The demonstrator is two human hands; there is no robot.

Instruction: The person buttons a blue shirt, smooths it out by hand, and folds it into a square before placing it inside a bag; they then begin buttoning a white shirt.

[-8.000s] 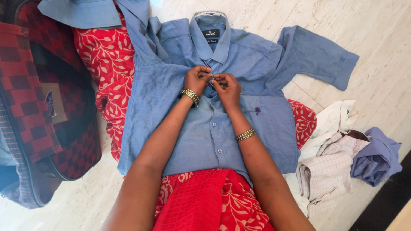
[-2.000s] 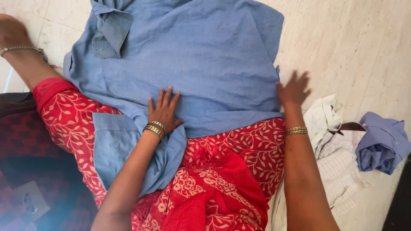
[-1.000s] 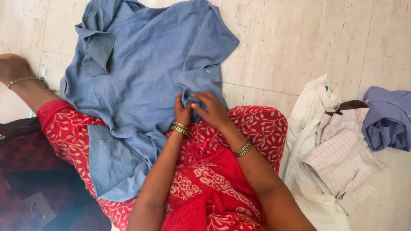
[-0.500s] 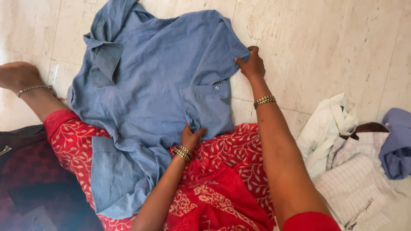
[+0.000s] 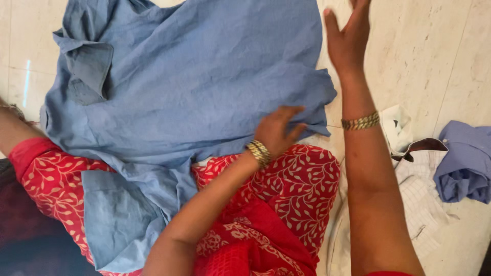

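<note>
Left hand [image 5: 279, 130] is resting on the hem of the blue shirt [image 5: 194, 87], fingers loosely spread over the cloth, while the right hand [image 5: 350, 38], open and flat, is hovering past its far edge (gripping nothing). Smoothing seems underway; folding needs a flat shirt. It is lying across the red-clothed lap and pale tiled floor [image 5: 434, 61], other clothes [image 5: 463, 161] heaped alongside.
</note>
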